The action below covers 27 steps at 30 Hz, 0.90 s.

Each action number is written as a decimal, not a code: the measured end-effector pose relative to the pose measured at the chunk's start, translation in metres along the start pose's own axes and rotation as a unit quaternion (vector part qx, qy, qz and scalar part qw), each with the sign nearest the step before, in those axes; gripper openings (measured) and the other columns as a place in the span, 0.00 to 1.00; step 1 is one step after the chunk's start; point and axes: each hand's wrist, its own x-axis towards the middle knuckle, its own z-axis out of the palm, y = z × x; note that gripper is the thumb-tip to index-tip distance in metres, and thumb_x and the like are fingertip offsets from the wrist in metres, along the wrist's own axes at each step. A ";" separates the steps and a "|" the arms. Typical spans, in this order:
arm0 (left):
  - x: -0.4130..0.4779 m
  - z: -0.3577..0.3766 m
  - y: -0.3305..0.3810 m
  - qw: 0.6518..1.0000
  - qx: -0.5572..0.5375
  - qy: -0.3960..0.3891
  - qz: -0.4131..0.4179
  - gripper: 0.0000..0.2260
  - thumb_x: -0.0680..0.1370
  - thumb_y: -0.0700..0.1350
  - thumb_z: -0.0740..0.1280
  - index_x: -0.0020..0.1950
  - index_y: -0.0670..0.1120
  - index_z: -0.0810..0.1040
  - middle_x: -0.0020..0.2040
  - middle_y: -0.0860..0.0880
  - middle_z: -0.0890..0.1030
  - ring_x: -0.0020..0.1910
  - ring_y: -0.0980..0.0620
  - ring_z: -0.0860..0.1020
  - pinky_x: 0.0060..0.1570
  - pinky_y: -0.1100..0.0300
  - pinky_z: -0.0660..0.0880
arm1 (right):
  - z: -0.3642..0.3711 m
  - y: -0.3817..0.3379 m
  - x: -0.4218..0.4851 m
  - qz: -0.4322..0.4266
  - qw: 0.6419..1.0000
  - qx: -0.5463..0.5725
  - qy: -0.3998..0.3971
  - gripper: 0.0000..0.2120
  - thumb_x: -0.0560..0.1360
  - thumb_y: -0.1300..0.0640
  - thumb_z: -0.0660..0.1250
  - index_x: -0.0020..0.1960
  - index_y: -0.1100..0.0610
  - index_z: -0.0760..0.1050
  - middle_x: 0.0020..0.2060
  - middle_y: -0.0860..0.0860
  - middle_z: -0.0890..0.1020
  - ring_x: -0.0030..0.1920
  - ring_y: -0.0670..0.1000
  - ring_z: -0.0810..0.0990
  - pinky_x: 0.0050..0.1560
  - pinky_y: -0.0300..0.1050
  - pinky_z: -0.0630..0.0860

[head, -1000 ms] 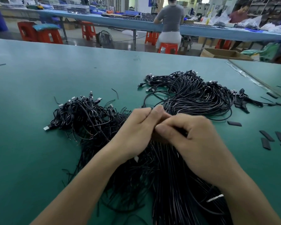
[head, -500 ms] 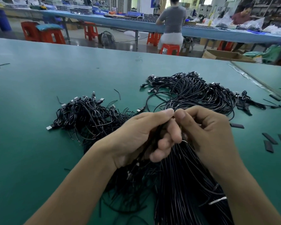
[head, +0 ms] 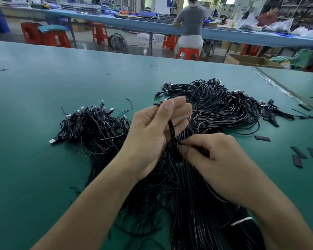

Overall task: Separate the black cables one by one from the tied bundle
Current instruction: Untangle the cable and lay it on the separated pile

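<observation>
Far left on the flat green bench [head: 34, 168] sits a loose heap of thin black cables w/ silver plugs [head: 92, 127], untied and splayed. I'd judge those are ones already pulled free, so part of the job is done. Next over, the left hand [head: 152, 139] is lifted just off the bench. Its grip is part-closed, fingers curled round a black cable strand [head: 171, 130] that runs down thru the palm, thumb up. Can't tell if that's one cable or a few. The right hand [head: 211, 159] is lower and just beside it, w/ a tight grip: thumb and forefinger pinch the strand where it leaves the left palm, other fingers tucked in. Looks like one cable is being teased out. Under both wrists, running toward the near edge, is the thick tied bundle of long straight black cables [head: 197, 204], glossy, packed parallel, frayed and tangled on its left side, w/ a white tie band [head: 241, 221] round it near the right forearm. The band is on and the bundle is fat, so most of the work is left, approx. Beyond the hands to the right lies a second looped heap of black cables w/ plugs [head: 224, 109]; done or waiting, can't say. Far right, short flat black sleeve pieces [head: 299, 152] lie scattered.
</observation>
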 end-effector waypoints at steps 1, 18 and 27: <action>0.000 -0.001 -0.001 0.997 0.075 0.010 0.008 0.13 0.82 0.47 0.61 0.59 0.43 0.81 0.54 0.45 0.86 0.57 0.51 0.83 0.57 0.59 0.79 | -0.002 -0.002 -0.001 -0.009 1.000 -0.009 0.000 0.12 0.78 0.49 0.66 0.39 0.53 0.80 0.28 0.50 0.78 0.28 0.51 0.73 0.30 0.46 0.70; -0.008 -0.009 0.029 0.936 -0.073 -0.224 -0.261 0.19 0.79 0.53 0.59 0.32 0.47 0.77 0.21 0.56 0.66 0.18 0.60 0.66 0.19 0.69 0.63 | 0.000 0.001 0.005 -0.002 0.936 0.320 0.148 0.08 0.67 0.46 0.76 0.39 0.48 0.82 0.28 0.48 0.80 0.25 0.41 0.70 0.26 0.32 0.66; 0.003 -0.006 0.009 0.983 -0.154 -0.016 -0.097 0.16 0.78 0.45 0.63 0.55 0.33 0.81 0.52 0.36 0.84 0.52 0.42 0.85 0.50 0.58 0.82 | 0.022 -0.001 0.005 0.032 0.998 0.056 0.015 0.12 0.80 0.52 0.64 0.39 0.45 0.79 0.27 0.47 0.78 0.25 0.46 0.71 0.27 0.39 0.69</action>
